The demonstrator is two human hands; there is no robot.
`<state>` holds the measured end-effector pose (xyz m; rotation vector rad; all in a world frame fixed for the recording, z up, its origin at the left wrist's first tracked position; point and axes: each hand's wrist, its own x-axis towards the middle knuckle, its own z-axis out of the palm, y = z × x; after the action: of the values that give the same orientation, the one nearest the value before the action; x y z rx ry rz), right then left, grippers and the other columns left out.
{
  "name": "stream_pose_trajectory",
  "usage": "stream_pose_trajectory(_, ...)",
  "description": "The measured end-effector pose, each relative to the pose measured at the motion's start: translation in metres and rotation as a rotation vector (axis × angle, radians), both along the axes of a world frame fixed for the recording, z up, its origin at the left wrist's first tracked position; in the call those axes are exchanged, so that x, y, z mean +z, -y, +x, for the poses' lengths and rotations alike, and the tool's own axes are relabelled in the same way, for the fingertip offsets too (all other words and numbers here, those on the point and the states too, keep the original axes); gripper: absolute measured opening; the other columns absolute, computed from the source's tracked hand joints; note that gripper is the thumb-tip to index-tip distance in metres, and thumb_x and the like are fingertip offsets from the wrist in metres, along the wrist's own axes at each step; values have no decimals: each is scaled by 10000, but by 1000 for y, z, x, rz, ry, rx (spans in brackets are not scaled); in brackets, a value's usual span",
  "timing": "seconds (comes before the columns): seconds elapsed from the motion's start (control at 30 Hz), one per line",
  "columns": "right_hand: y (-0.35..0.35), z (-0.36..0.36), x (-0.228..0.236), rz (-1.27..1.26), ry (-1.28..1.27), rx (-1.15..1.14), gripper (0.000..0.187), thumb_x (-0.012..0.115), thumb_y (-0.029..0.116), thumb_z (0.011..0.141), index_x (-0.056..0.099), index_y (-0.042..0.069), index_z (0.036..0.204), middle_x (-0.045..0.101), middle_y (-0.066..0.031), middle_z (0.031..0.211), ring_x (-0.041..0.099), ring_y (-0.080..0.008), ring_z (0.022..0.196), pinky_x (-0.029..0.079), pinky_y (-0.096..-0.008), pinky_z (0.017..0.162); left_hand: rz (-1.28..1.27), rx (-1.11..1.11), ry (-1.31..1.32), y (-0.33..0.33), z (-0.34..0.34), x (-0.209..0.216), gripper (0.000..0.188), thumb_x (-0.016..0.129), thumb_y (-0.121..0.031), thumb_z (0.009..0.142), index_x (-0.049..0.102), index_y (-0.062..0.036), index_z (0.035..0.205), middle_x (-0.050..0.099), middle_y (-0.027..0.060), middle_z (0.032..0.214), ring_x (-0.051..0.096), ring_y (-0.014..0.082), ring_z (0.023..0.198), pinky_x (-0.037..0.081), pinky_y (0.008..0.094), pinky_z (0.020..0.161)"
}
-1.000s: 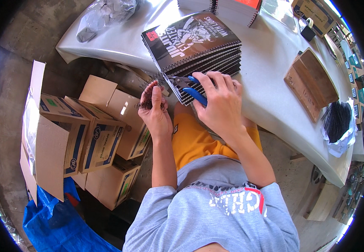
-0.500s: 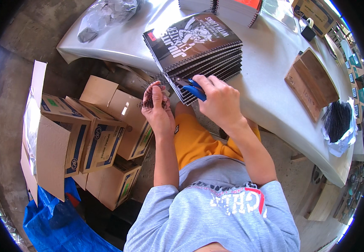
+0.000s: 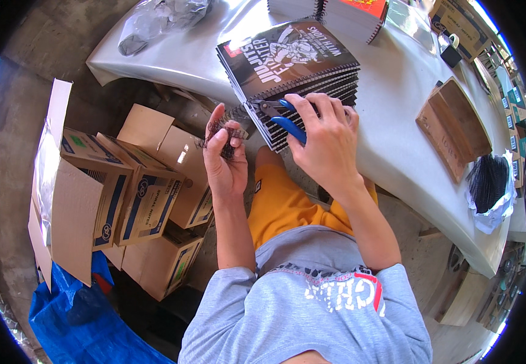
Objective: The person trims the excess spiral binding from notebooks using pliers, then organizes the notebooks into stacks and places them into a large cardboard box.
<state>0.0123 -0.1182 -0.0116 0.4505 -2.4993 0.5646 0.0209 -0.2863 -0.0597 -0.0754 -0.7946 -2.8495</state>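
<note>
Blue-handled pliers [image 3: 288, 127] are in my right hand [image 3: 328, 133], their handles spread apart. The jaws reach the near left corner of a stack of dark-covered spiral notebooks [image 3: 293, 57], beside the ends of the binding coils. That stack fans out at the table's near edge, coils toward me. Just left of the corner, my left hand [image 3: 225, 159] is closed on a tangle of thin dark spiral coils [image 3: 226, 136], with thumb and fingers pinched around it. Some coil strands stick out toward the notebooks.
The white-covered table [image 3: 390, 127] bears a wooden tray [image 3: 454, 127], a bundle of black coils [image 3: 488, 181], more spiral-bound books [image 3: 351, 18] and a clear plastic bag [image 3: 160, 27]. Cardboard boxes [image 3: 148, 200] are stacked at my left above a blue tarp [image 3: 81, 321].
The pliers' handles have spread wider and my right hand's fingers have loosened around them. My left hand's fingers have shifted, with the index finger now raised. The view has moved slightly.
</note>
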Motion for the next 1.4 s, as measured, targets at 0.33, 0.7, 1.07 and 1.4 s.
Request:
stream_pose_trajectory(0.33,4,-1,3,75,-11,-3,402,704,192,667,594,148,1051,566,-25,905,561,-216,895,414,-394,734,-390,232,92,-7,-7,10,209,616,-153,876,601,-14,1032,573,22,804,472,47,628,370,159,533)
stream_pose_trajectory(0.7,-32,-20,23,-150,11,313,348,670,84,696,588,106,1034,599,-103,860,614,-269,796,485,-355,721,-261,300,109,35,-2,8,198,605,-163,882,586,-13,1011,567,19,797,456,35,604,329,142,465)
stream_pose_trajectory(1.07,-31,-146,86,-1006,348,313,377,712,139,765,530,44,1082,534,0,894,525,-76,824,431,-227,738,-33,176,79,160,-204,49,97,601,-141,876,616,-53,915,606,20,813,506,50,627,416,150,513)
stream_pose_trajectory(1.4,191,-374,47,-674,773,31,1063,840,428,525,255,-109,1233,535,-253,1118,570,-308,1005,464,-333,863,-365,363,313,176,-394,59,65,639,-37,790,600,-38,841,606,27,752,561,105,594,464,230,515)
